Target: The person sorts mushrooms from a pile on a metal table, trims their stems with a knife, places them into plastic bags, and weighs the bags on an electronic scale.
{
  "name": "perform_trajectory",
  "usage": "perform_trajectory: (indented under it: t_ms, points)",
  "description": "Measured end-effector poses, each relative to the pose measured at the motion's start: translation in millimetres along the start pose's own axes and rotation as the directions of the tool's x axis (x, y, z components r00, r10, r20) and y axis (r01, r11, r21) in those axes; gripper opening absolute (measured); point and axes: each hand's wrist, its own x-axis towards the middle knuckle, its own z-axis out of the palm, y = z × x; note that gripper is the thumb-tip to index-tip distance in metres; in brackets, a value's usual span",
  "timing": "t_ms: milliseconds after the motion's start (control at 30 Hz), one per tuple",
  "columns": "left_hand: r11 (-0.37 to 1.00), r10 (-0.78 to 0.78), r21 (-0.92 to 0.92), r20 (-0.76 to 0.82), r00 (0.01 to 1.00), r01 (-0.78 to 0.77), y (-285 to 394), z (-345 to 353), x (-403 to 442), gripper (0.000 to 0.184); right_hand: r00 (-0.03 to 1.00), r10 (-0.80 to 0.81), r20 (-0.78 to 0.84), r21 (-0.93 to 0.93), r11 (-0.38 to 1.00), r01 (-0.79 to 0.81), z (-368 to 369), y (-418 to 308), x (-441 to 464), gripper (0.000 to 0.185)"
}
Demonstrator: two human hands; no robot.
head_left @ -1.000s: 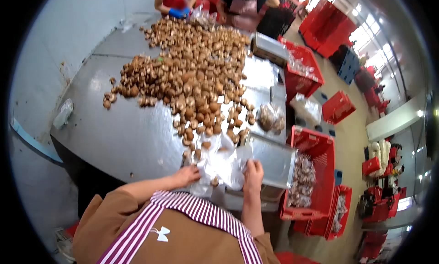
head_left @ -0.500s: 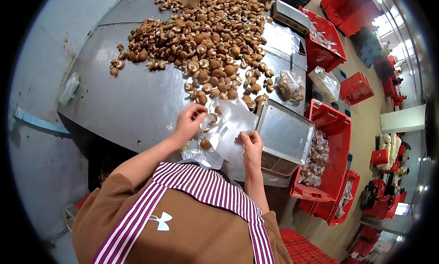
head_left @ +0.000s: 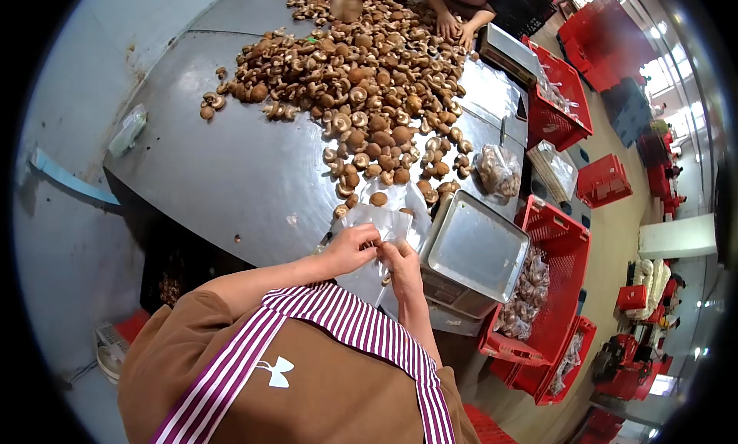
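Observation:
My left hand [head_left: 350,252] and my right hand [head_left: 403,270] are close together at the near edge of the metal table [head_left: 207,175]. Both pinch a clear plastic bag [head_left: 394,224] at its edge, fingertips almost touching. Further plastic lies under and around the hands, its outline hard to make out. Just beyond the bag, brown shiitake mushrooms [head_left: 378,199] lie loose, the nearest part of a big heap [head_left: 361,79]. A scale with a shallow metal tray [head_left: 478,244] stands right of my right hand.
A filled bag of mushrooms [head_left: 498,171] sits behind the scale. Red crates [head_left: 557,221] with bagged mushrooms stand along the table's right side. At the far end, another person's hands [head_left: 455,29] rest near the heap and a second scale [head_left: 507,53].
My left hand has moved right and down from the mushrooms to meet my right hand at the bag. The other person's hands have come further into view at the far end.

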Motion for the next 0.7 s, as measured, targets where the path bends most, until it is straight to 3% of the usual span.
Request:
perform_trajectory:
  t_ms: [100,167,267,300,367,400,467,500,567,633,700]
  points:
    - [0.999,-0.022,-0.034,-0.043,0.999,0.021,-0.8,-10.5,-3.9,0.011,0.999,-0.015,0.033,0.003,1.000,0.015,4.9,-7.0,-0.4,0.021]
    - [0.999,-0.021,-0.042,-0.079,0.997,0.017,-1.4,-20.7,-5.9,0.010,1.000,-0.020,0.014,0.002,1.000,0.020,1.9,-4.6,7.2,0.011]
    - [0.989,-0.149,-0.014,-0.204,0.968,0.150,-10.1,-40.3,-9.1,0.010,0.993,-0.097,-0.064,-0.016,0.995,0.096,1.6,-20.7,12.4,0.009]
    - [0.988,-0.151,-0.015,-0.213,0.965,0.152,-16.0,-46.6,-11.2,0.010,0.973,-0.063,-0.222,0.133,0.987,0.094,11.0,-31.2,9.3,0.013]
    - [0.952,-0.294,-0.181,-0.330,0.897,0.246,-31.2,-59.3,-17.4,0.010,0.971,-0.017,-0.237,0.484,0.865,0.134,-4.3,-39.6,17.3,0.013]
    - [0.904,-0.387,-0.311,-0.301,0.872,0.294,-45.4,-67.7,-22.9,0.007,0.984,0.007,-0.180,0.642,0.759,0.112,-24.3,-37.2,24.1,0.013]
    - [0.927,-0.360,-0.228,-0.321,0.876,0.297,-60.2,-75.2,-32.6,0.008,0.997,0.074,-0.026,0.862,0.506,-0.015,-45.6,-41.1,32.6,0.017]
    - [0.944,-0.328,-0.141,-0.329,0.885,0.298,-67.4,-78.3,-35.2,0.009,0.997,0.074,-0.019,0.860,0.509,-0.022,-43.4,-40.1,33.6,0.017]
    - [0.927,-0.376,-0.132,-0.280,0.884,0.352,-73.5,-79.6,-38.3,0.010,0.990,-0.125,0.060,0.664,0.746,0.053,-34.3,-37.2,33.1,0.022]
    - [0.919,-0.395,-0.056,-0.110,0.912,0.391,-76.9,-83.7,-39.7,0.016,0.994,-0.108,0.009,0.592,0.802,0.082,-22.2,-36.9,34.4,0.024]
    - [0.925,-0.376,-0.004,-0.132,0.917,0.379,-79.5,-93.0,-31.4,0.022,0.994,-0.063,-0.087,0.380,0.920,0.091,-10.0,-35.5,31.9,0.026]
